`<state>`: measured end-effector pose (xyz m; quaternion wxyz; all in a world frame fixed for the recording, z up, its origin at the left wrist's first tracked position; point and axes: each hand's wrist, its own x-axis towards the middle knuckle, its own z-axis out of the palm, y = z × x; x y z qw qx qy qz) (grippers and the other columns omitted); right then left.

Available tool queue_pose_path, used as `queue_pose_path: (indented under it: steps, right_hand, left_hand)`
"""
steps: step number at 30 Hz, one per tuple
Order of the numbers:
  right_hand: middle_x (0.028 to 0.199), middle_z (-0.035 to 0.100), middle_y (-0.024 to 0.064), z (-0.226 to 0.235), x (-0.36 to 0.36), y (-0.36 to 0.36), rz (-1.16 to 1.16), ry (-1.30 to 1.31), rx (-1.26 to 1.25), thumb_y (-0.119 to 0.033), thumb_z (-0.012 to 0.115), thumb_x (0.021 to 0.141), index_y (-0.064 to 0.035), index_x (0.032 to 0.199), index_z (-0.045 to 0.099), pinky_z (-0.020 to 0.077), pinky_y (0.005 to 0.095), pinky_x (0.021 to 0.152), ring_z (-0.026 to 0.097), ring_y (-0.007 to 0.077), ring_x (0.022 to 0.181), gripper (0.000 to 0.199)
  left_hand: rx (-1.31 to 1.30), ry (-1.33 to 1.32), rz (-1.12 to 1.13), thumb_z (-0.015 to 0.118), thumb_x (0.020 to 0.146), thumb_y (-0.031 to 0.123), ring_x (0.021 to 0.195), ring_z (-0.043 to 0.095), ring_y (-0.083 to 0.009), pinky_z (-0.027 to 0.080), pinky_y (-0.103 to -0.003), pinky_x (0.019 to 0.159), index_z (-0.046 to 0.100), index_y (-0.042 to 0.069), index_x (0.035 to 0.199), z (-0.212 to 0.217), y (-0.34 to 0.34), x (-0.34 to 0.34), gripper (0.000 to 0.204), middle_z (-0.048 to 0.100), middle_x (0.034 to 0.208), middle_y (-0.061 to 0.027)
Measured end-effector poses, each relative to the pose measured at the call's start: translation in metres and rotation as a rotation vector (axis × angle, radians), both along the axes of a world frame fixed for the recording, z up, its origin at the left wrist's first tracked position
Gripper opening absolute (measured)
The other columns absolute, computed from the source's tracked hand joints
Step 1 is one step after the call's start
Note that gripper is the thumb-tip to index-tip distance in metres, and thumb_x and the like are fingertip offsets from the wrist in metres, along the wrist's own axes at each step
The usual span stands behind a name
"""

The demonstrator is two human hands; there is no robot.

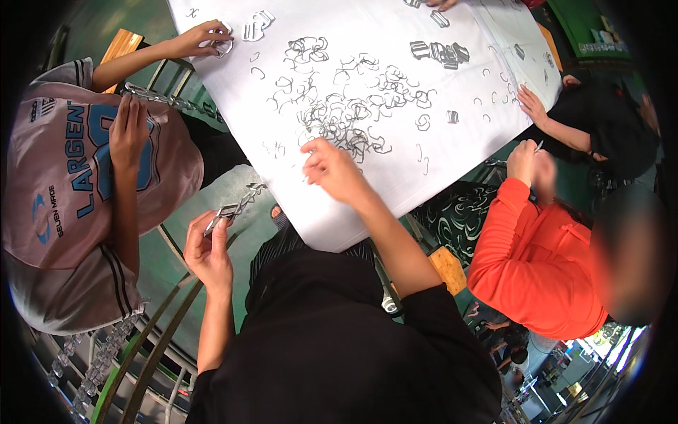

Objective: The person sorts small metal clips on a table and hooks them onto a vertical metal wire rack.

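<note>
Left fingers (220, 239) pinch an already joined metal chain (244, 201); beyond the right fingers (318, 146), curled, grip unclear, many curved pieces (337, 115) lie unjoined.

Blue lettering (83, 169), numeral (104, 159) on jersey (102, 219); dark mark (192, 13) on tabletop (236, 88).

We are seeing a person in a jersey (85, 169) at the left of the frame, a person in an orange top (540, 261) at the right, a wooden board (128, 46) upper left and a green shelf (600, 42) upper right.
</note>
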<state>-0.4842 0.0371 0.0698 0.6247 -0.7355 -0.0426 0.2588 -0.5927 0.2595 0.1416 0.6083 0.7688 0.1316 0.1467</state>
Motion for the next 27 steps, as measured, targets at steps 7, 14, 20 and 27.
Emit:
queue_pose_path:
  steps: [7, 14, 20, 27]
  right_hand:
    - [0.069, 0.054, 0.0021, -0.058, 0.057, -0.051, -0.164, 0.173, -0.222, -0.001, 0.052, 0.076, -0.0095, 0.140, 0.034, 0.0377, 0.0230, 0.041, 0.048, 0.0085, 0.050, 0.067]
    - [0.069, 0.052, -0.0005, -0.044, 0.066, -0.056, -0.132, 0.170, -0.102, -0.003, 0.051, 0.075, -0.0095, 0.141, 0.034, 0.0374, 0.0213, 0.045, 0.044, 0.0070, 0.052, 0.068]
    - [0.074, 0.057, 0.0012, -0.040, 0.052, -0.015, -0.121, 0.033, -0.294, -0.003, 0.053, 0.079, -0.0032, 0.138, 0.036, 0.0451, 0.0232, 0.055, 0.054, 0.0099, 0.060, 0.062]
    - [0.080, 0.060, 0.0038, 0.072, -0.046, 0.056, -0.012, -0.256, 0.335, 0.006, 0.057, 0.081, -0.0015, 0.133, 0.039, 0.0491, 0.0235, 0.058, 0.063, 0.0111, 0.069, 0.055]
  left_hand:
    - [0.037, 0.010, -0.041, 0.057, 0.088, -0.001, 0.087, 0.059, -0.0156, 0.055, -0.032, 0.079, 0.059, -0.006, 0.098, -0.005, 0.003, -0.010, 0.011, 0.056, 0.102, -0.0116]
    - [0.068, 0.011, 0.027, 0.058, 0.086, -0.005, 0.085, 0.058, -0.0169, 0.056, -0.031, 0.075, 0.059, -0.007, 0.094, 0.001, 0.004, -0.018, 0.008, 0.057, 0.097, -0.0133]
    - [0.101, 0.004, -0.003, 0.058, 0.086, -0.004, 0.085, 0.058, -0.0168, 0.056, -0.031, 0.075, 0.059, -0.007, 0.095, 0.004, 0.003, -0.022, 0.009, 0.057, 0.098, -0.0130]
    - [0.013, 0.017, 0.014, 0.058, 0.086, -0.004, 0.087, 0.058, -0.0163, 0.055, -0.030, 0.077, 0.059, -0.007, 0.096, -0.002, 0.003, -0.030, 0.010, 0.057, 0.099, -0.0126]
